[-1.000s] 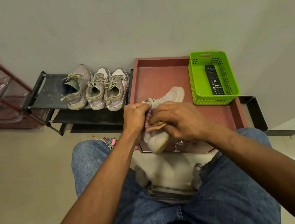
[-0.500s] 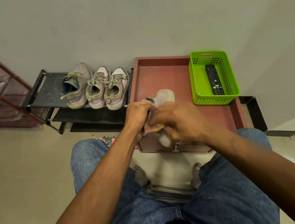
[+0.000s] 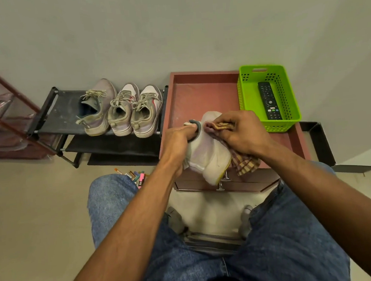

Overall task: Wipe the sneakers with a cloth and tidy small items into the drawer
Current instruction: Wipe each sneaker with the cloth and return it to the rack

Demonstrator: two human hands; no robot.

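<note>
A pale sneaker [image 3: 208,156] is held sole-outward over the front of the red drawer cabinet [image 3: 201,94]. My left hand [image 3: 178,143] grips it at the heel opening. My right hand [image 3: 239,134] is closed on a checked cloth [image 3: 245,163], pressed against the sneaker's right side, with the cloth's tail hanging below the wrist. Three more worn sneakers [image 3: 120,110] stand side by side on the black shoe rack [image 3: 60,114] to the left. Several coloured markers [image 3: 136,176] lie on the floor beside my left knee.
A green plastic basket [image 3: 291,118] holding a black remote [image 3: 270,103] sits on the cabinet's back right corner. The drawer front with metal handles [image 3: 224,182] is shut below the sneaker. A red-framed rack [image 3: 2,114] stands far left. A black frame [image 3: 320,143] stands right of the cabinet.
The sneaker has been turned in my left hand, its sole side now facing me. My right hand with the cloth has moved up and to the right along the shoe.
</note>
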